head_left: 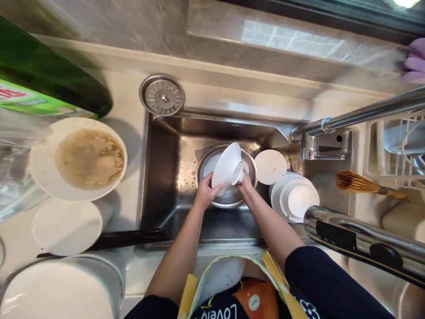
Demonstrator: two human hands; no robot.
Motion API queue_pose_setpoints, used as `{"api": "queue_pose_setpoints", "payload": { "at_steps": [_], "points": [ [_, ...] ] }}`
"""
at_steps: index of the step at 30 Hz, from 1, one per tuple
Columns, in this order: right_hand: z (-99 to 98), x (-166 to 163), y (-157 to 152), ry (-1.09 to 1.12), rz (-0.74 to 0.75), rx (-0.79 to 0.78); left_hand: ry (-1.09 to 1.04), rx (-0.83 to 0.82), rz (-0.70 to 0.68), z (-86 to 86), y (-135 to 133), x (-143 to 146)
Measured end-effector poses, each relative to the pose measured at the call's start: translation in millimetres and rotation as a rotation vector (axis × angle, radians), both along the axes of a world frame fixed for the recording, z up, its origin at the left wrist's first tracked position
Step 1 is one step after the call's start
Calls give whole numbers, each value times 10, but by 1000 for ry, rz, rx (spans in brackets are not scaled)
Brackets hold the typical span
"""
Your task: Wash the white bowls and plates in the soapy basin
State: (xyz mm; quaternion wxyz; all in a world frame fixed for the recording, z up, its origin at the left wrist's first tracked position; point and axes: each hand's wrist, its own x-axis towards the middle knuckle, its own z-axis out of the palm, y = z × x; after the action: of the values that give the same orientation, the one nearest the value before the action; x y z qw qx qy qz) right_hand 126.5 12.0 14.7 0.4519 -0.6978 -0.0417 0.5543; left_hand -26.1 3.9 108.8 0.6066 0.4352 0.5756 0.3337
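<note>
Over a stainless steel sink point(159, 177), my left hand point(206, 192) and my right hand point(245, 182) hold a white ceramic bowl point(227, 169) between them. The bowl is tilted, with its foot ring toward my right hand. My left hand grips its lower edge, and my right fingers sit by the foot, partly hidden behind it. Beneath the bowl is a round steel basin point(226, 199) holding water or suds, and the bowl hides most of its inside.
A stack of white plates and bowls point(294, 197) and a white plate point(270, 166) sit at the sink's right. Left of the sink lies a plate with brownish food residue point(44, 170). A mixer tap point(318, 141) stands at the far right, with a bamboo brush point(357, 184) beyond it.
</note>
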Motion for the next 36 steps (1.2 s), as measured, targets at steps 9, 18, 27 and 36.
{"api": "queue_pose_setpoints", "payload": {
  "at_steps": [9, 18, 27, 36],
  "points": [
    [198, 256, 337, -404, 432, 211, 253, -101, 34, 69, 94, -261],
    [352, 222, 699, -593, 851, 461, 303, -89, -9, 39, 100, -277],
    [39, -22, -156, -1149, 1090, 126, 693, 31, 15, 55, 70, -85],
    [254, 47, -105, -645, 758, 83, 738, 119, 72, 23, 28, -26]
  ]
}}
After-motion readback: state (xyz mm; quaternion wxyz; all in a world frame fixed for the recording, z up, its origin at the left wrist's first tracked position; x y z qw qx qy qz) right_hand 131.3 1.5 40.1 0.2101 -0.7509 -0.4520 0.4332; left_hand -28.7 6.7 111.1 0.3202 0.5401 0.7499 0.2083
